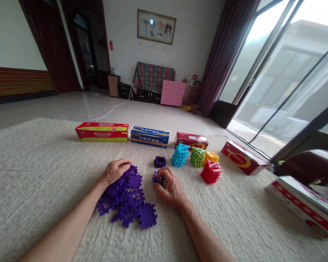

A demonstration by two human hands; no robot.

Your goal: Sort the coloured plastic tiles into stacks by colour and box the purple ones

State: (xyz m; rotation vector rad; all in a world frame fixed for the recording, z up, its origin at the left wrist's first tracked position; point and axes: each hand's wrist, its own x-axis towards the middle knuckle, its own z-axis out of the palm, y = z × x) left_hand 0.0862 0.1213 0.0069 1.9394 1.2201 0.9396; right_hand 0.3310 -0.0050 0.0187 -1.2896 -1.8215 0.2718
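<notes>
My left hand (117, 171) lies over the upper left of a heap of purple interlocking plastic tiles (127, 196). Its fingers are stretched out, and the tiles hide part of the fingertips. The tiles are square with notched edges; some are solid and others have open frames. To the right of the heap, my right hand (169, 187) is closed on a purple interlocking tile piece (156, 177), partly covered by the fingers and held at the mat. Just beyond it sits another purple piece (160, 161), made of tiles joined or stacked together.
Stacks of notched tiles in blue (180, 155), green (197, 157), yellow (211, 157) and red (211, 171) stand right of my hands. Behind are a red-yellow box (102, 132), a blue box (149, 137) and dark red boxes (243, 157). A white-red box (303, 207) lies at right.
</notes>
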